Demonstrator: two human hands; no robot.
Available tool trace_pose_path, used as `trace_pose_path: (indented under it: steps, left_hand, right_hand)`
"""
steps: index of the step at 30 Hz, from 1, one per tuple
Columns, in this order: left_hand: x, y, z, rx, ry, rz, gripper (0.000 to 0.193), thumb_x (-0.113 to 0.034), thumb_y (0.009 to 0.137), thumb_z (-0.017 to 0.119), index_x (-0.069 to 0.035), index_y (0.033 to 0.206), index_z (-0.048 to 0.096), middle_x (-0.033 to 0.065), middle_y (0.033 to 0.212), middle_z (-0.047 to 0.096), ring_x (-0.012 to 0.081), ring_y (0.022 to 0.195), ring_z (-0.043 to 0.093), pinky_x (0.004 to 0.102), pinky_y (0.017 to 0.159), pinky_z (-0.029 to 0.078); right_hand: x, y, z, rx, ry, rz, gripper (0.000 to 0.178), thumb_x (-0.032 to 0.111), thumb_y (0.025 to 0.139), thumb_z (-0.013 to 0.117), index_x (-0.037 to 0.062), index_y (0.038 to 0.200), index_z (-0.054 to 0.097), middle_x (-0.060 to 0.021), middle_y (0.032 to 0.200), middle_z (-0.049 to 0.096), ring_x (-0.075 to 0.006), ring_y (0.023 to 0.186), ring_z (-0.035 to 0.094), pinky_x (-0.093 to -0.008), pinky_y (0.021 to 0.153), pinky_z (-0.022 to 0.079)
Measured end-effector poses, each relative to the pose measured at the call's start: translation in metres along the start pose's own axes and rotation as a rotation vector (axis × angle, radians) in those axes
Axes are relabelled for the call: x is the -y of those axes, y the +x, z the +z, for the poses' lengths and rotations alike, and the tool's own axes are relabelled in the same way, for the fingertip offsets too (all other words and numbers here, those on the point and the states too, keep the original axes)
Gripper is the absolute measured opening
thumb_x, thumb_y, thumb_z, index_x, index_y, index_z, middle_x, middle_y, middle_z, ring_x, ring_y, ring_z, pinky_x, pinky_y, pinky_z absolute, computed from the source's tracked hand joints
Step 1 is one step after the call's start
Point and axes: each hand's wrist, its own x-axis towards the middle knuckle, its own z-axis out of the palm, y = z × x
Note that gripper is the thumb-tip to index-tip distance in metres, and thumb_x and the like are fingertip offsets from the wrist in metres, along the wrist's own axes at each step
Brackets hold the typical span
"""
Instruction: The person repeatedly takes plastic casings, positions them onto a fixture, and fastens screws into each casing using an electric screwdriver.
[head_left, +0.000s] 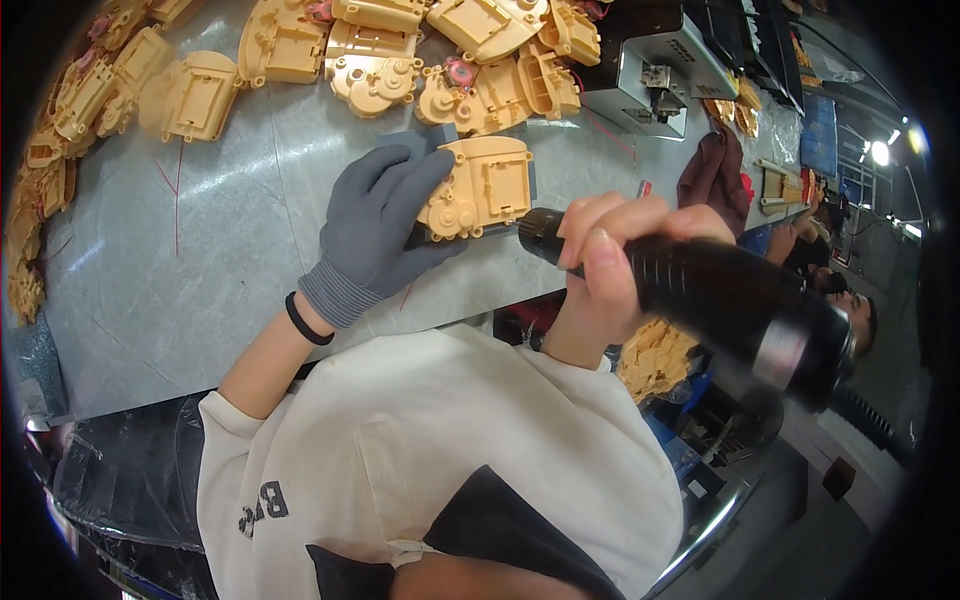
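My left hand [382, 215], in a grey knitted glove, grips the left side of a tan plastic housing [490, 188]. The housing has a rectangular recess and round gear-like bosses, and it rests over a dark grey block-like fixture [405, 140] on the table. Bare fingers of my right hand [615, 250] wrap round a black electric screwdriver [720, 300]. Its ribbed nose [541, 232] points left, close to the housing's lower right corner. No bit can be made out at the tip, and I cannot tell whether it touches the housing.
Many tan housings [375, 65] lie along the table's far and left sides. A metal-cased machine [650, 85] stands at the back right, near a maroon cloth [716, 175]. More tan parts [655, 358] sit below the table edge. Other people [858, 315] are at the far right.
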Motion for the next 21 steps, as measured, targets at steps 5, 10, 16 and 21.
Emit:
trace_pose_path:
  steps: [5, 10, 16, 21]
  left_hand:
    - [0.0, 0.003, 0.0, -0.003, 0.01, 0.027, 0.077, -0.032, 0.061, 0.078, -0.01, 0.128, 0.046, 0.0077, 0.109, 0.056, 0.0278, 0.102, 0.05, 0.0391, 0.087, 0.04]
    - [-0.001, 0.001, 0.0, -0.025, -0.007, 0.032, 0.076, -0.031, 0.06, 0.079, -0.01, 0.126, 0.047, 0.007, 0.105, 0.057, 0.0275, 0.099, 0.051, 0.039, 0.086, 0.04]
    - [-0.01, 0.004, -0.003, 0.005, 0.042, -0.008, 0.074, -0.028, 0.059, 0.08, -0.01, 0.124, 0.049, 0.0066, 0.102, 0.059, 0.0278, 0.096, 0.052, 0.0385, 0.086, 0.039]
    - [-0.012, 0.005, -0.003, 0.005, 0.085, -0.053, 0.075, -0.03, 0.06, 0.081, -0.009, 0.125, 0.049, 0.0067, 0.104, 0.059, 0.0268, 0.095, 0.053, 0.0374, 0.086, 0.04]
  right_hand:
    - [-0.005, -0.004, -0.004, -0.008, 0.133, -0.061, 0.051, -0.014, 0.073, 0.059, 0.008, 0.113, 0.034, -0.0088, 0.069, 0.052, -0.0187, 0.054, 0.05, -0.0322, 0.052, 0.044]
    - [-0.002, -0.003, -0.002, -0.015, 0.055, -0.054, 0.045, -0.003, 0.074, 0.054, 0.009, 0.113, 0.036, -0.0071, 0.067, 0.048, -0.0194, 0.051, 0.049, -0.0349, 0.051, 0.043]
    - [-0.012, 0.073, -0.106, -0.585, 0.086, -0.254, 0.047, -0.009, 0.063, 0.056, -0.0003, 0.107, 0.045, -0.0081, 0.061, 0.051, -0.0176, 0.05, 0.052, -0.0348, 0.053, 0.046]
    - [-0.05, 0.128, -0.103, -0.578, -0.238, -0.283, 0.041, -0.007, 0.061, 0.058, -0.0059, 0.1, 0.044, -0.0079, 0.06, 0.056, -0.0146, 0.046, 0.051, -0.0233, 0.054, 0.043]
